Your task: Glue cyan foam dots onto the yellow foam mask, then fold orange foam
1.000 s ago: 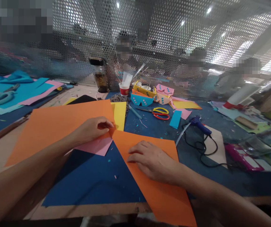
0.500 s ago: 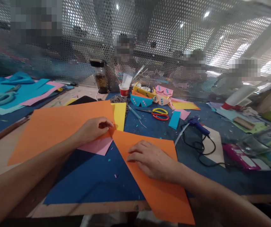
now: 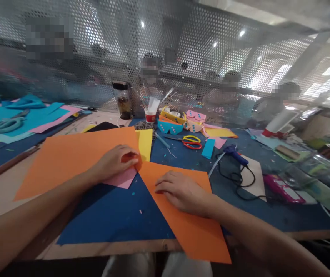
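Observation:
My left hand (image 3: 114,163) has its thumb and fingertips pinched at the point where the large orange paper sheet (image 3: 75,150) meets a second orange sheet (image 3: 195,234). That second sheet slants toward the table's front edge and hangs past it. On its upper part lies my right hand (image 3: 184,194), fingers slightly bent and apart, palm down. Beneath my left hand a corner of pink paper (image 3: 123,179) pokes out, and yellow paper (image 3: 145,144) shows just behind.
Scissors (image 3: 192,141), folded paper glasses (image 3: 169,126) and a paper cup (image 3: 150,115) stand farther back. A blue glue gun (image 3: 235,154) with a looping black cord and a magenta case (image 3: 283,188) lie right. A jar (image 3: 124,102) stands by the perforated metal screen (image 3: 170,50).
The view has shifted slightly. Both hands stay at nearly the same places on the orange sheets; my left fingertips have curled slightly downward.

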Tool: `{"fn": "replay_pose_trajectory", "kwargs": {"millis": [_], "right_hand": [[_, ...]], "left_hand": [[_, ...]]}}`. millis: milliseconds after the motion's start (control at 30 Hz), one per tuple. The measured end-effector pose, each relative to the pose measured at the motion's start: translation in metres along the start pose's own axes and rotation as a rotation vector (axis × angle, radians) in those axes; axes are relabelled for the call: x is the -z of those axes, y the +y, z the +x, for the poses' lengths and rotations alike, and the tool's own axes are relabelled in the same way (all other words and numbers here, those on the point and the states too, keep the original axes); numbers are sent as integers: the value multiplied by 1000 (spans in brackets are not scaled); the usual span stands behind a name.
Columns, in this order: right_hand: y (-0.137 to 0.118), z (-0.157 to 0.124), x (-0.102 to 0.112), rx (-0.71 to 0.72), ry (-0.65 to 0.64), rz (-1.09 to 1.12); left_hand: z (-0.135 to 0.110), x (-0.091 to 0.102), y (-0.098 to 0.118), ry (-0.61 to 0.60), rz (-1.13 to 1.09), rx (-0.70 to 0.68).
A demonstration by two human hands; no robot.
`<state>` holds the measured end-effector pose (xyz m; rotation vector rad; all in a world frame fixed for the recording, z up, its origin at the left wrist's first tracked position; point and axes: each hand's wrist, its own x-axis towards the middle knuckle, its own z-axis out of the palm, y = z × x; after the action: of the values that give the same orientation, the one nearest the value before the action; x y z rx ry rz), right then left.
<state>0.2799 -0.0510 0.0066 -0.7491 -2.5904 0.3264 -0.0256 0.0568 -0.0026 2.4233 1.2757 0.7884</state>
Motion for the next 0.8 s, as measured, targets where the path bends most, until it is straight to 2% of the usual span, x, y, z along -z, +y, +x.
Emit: {"fn": "replay_pose_trajectory", "kwargs": {"millis": [100, 267, 433, 667, 800], "right_hand": [[3, 1, -1, 2, 46, -5], [7, 3, 4, -31, 66, -37], [4, 3, 6, -39, 25, -63], [-15, 1, 9, -52, -60, -73], [-23, 2, 9, -95, -61, -83]], "left_hand": [[2, -3, -3, -6, 63, -81], [5, -5, -9, -10, 89, -98], [4, -5, -2, 10, 23, -38], [1, -6, 1, 58, -141, -42], [0, -3, 6, 78, -255, 41]]}}
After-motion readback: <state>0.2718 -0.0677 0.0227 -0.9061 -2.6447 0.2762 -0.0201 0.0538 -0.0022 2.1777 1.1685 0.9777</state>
